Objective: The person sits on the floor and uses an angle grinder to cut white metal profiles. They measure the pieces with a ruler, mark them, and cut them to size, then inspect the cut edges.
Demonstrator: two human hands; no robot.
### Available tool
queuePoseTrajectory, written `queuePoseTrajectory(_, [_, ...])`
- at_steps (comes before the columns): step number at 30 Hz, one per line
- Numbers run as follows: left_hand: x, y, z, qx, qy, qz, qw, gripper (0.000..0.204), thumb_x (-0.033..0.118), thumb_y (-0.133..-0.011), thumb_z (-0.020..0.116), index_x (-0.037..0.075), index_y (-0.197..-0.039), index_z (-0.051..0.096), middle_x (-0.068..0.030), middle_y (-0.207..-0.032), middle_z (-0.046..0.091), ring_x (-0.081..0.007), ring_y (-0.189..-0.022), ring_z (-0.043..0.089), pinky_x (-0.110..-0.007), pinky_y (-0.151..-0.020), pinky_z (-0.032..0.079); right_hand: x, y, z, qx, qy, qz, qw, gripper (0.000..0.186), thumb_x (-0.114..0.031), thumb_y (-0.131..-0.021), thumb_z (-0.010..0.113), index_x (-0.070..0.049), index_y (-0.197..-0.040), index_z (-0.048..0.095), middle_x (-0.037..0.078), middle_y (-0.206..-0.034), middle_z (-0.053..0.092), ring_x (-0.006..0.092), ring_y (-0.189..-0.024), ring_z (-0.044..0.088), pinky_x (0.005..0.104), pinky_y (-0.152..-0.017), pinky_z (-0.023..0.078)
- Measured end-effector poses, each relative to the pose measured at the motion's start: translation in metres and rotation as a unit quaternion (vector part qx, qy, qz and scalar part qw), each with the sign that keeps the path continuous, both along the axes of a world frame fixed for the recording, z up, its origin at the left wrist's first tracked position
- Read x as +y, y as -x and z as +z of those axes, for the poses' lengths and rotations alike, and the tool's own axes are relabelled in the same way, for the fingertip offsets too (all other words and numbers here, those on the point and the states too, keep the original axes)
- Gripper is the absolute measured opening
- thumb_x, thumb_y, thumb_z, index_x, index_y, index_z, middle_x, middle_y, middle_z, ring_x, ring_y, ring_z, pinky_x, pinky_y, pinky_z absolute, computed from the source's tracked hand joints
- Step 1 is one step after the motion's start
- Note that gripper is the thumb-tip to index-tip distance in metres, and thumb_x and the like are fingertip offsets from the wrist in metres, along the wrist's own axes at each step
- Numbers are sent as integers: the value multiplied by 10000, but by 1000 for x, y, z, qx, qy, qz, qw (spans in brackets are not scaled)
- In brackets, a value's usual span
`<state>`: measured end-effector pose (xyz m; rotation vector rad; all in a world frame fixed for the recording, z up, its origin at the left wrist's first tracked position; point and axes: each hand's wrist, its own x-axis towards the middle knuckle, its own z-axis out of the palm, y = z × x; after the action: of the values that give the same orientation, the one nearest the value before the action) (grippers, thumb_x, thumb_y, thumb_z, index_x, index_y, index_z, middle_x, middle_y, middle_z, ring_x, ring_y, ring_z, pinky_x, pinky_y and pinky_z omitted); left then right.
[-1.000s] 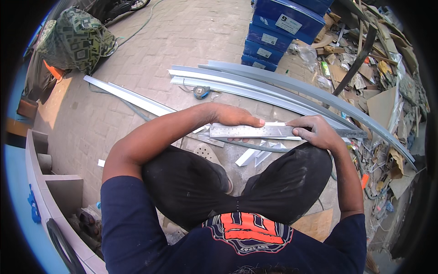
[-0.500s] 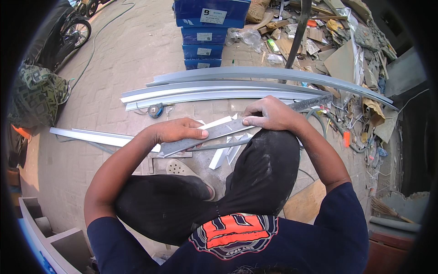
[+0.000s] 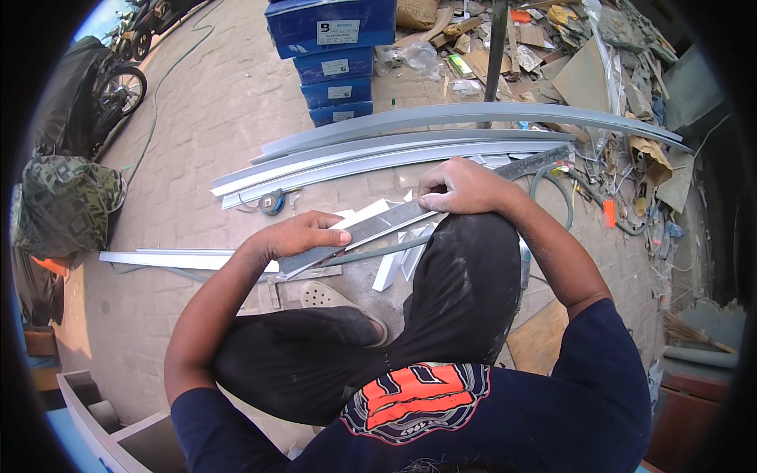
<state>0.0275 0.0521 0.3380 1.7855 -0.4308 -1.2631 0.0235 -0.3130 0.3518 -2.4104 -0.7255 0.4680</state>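
A long grey metal profile strip (image 3: 385, 222) slants across my lap, with a short pale line on its face and a white lower edge. Near its left end, my left hand (image 3: 296, 236) is closed round it, thumb on top. Farther right, my right hand (image 3: 469, 188) pinches the strip above my raised knee. Beyond the right hand, a darker grey length (image 3: 540, 162) runs on to the upper right. Short white angled offcuts (image 3: 398, 264) lie on the paving below the strip. A blue and black tape measure (image 3: 273, 202) rests beyond my left hand.
Long grey-white profiles (image 3: 394, 150) lie across the paving ahead, and another white length (image 3: 173, 259) lies at left. Blue boxes (image 3: 331, 27) are stacked behind them. Rubble (image 3: 552, 59) fills the far right. A hose (image 3: 544, 185) curls near the right arm.
The strip has tipped slightly in my hands, so more of its white lower edge shows. Both hands keep their hold. The whole view has turned a little.
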Motion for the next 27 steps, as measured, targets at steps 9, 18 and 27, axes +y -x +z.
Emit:
queuePoseTrajectory(9, [4, 1, 5, -20, -8, -6, 1000, 586, 520, -1039, 714, 6, -1318, 735, -41, -1052, 746, -124, -979, 669, -289, -872, 527, -8, 1, -2, 36, 5, -25, 999, 355, -347, -923, 721, -14, -1025, 791, 181, -931, 765, 327, -884, 721, 439, -851, 545])
queuePoseTrajectory(18, [3, 1, 4, -56, -13, -9, 998, 565, 531, -1032, 729, 12, -1253, 745, -34, -994, 740, -118, -905, 675, -286, -818, 540, -11, 2, -1, 60, -4, -40, 997, 374, -376, -914, 754, -20, -1014, 808, 171, -941, 786, 308, -905, 735, 428, -868, 550])
queuePoseTrajectory(27, [6, 1, 4, 39, 16, -7, 999, 529, 521, -1032, 732, 5, -1149, 732, -35, -941, 740, -108, -738, 676, -273, -662, 560, -11, 1, -4, 91, 4, -48, 995, 422, -387, -911, 757, -9, -1088, 824, 177, -1021, 814, 314, -983, 761, 419, -929, 562])
